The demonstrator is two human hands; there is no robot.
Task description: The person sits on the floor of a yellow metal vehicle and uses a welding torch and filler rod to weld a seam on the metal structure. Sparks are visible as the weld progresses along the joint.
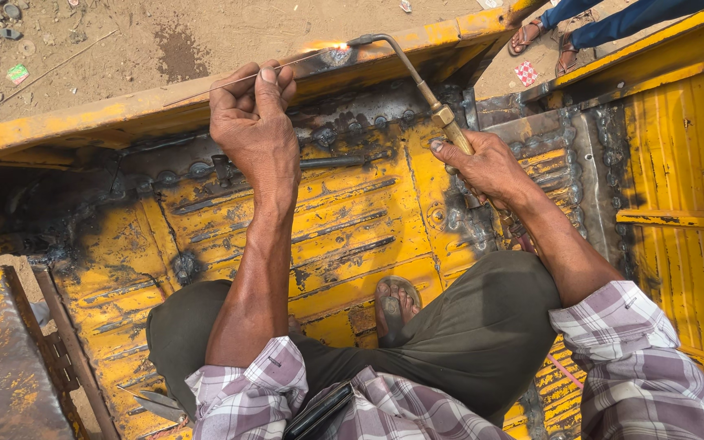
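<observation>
Left hand (254, 122) pinches wire (230, 80); right hand (486, 167) grips torch (417, 81)

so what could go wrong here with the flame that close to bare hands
1. The left hand pinches a thin filler rod whose tip sits at the flame; heat or spatter could burn the bare fingers.
2. The right hand grips the torch ungloved, so a slip might swing the flame toward the left hand.
3. A sandalled foot rests on the yellow metal panel below; falling hot drops may reach it.
</observation>
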